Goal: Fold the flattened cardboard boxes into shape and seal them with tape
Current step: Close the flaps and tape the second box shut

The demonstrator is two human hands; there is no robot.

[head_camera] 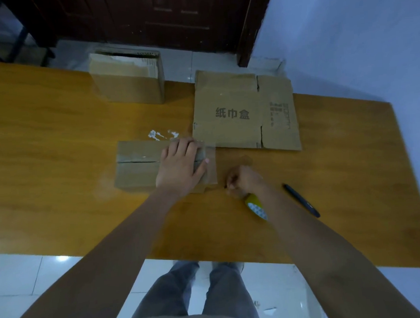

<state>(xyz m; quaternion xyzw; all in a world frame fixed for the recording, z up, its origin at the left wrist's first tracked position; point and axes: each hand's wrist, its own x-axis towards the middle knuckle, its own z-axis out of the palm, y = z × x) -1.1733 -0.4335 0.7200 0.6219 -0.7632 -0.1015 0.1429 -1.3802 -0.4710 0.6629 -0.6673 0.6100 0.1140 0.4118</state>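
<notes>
My left hand (pixel 180 166) presses flat, fingers spread, on the box (pixel 140 166); my right hand (pixel 242 181), fingers curled, grips the tape (pixel 256 206).

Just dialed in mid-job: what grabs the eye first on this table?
At centre, the left hand presses flat on a folded box while clear tape stretches to the right hand. Behind, a flattened printed carton lies waiting; a black pen sits at right.

Wooden table (pixel 43 149), white tiled floor (pixel 17 274), dark door (pixel 171 18)
</notes>
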